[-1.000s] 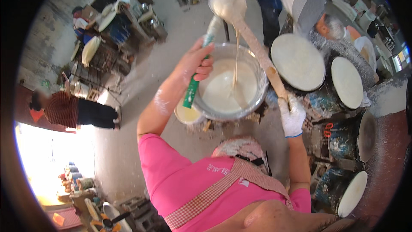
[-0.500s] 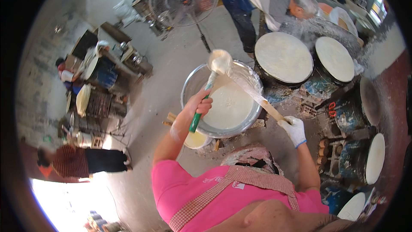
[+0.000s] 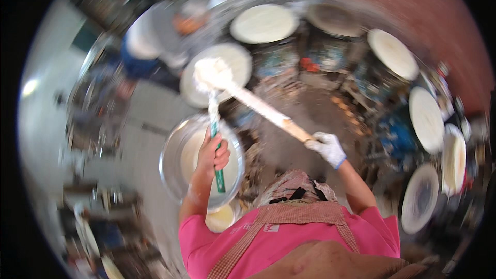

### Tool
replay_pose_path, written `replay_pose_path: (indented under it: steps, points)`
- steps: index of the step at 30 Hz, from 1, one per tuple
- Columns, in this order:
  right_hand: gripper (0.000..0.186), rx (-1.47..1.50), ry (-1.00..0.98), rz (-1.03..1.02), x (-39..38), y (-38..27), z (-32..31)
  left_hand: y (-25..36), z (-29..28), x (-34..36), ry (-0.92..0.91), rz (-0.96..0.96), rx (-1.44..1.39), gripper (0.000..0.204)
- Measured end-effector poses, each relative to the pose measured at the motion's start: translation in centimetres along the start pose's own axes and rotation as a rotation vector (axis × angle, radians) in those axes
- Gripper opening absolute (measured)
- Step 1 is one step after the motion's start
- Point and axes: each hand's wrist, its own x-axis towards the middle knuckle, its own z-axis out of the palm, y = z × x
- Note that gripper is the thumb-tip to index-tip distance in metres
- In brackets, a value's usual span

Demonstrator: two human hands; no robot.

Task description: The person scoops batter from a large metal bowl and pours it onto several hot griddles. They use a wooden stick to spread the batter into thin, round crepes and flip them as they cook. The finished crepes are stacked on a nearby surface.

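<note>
My left hand is bare and wrapped round the green handle of a ladle. White batter fills the ladle's bowl, its outline smeared by motion. In a white glove, my right hand grips the wooden end of a long flat paddle, coated white toward its far end. That end meets the ladle's bowl; whether they touch is unclear. Both tools extend in front of a round griddle with a pale surface. Below the left hand stands a large metal basin of pale batter.
More round griddles with pale tops, such as one at the back and one at the right, curve around me. A bent-over person is at the back left. A small yellowish tub sits by the basin.
My view has swung right, so the basin and the other person now appear further left. The ladle and paddle have moved from above the basin to in front of a griddle. Both grips are kept.
</note>
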Motion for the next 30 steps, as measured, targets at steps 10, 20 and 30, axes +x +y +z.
replay_pose_path:
  steps: [10, 20, 30]
  points:
    - [0.036, -0.036, 0.704, 0.47, -28.5, 20.7, -3.9, -20.0, 20.9, 13.3, -0.298, -1.346, -0.537, 0.031]
    - [0.031, 0.151, 1.849, 1.014, -48.4, 24.9, 0.3, -45.1, 52.7, 6.2, -1.204, -1.264, 0.591, 0.025]
    - [0.025, 0.157, 1.939, 1.045, -42.5, 29.3, -8.5, -64.1, 58.7, 6.4, -1.469, 0.727, 1.322, 0.052]
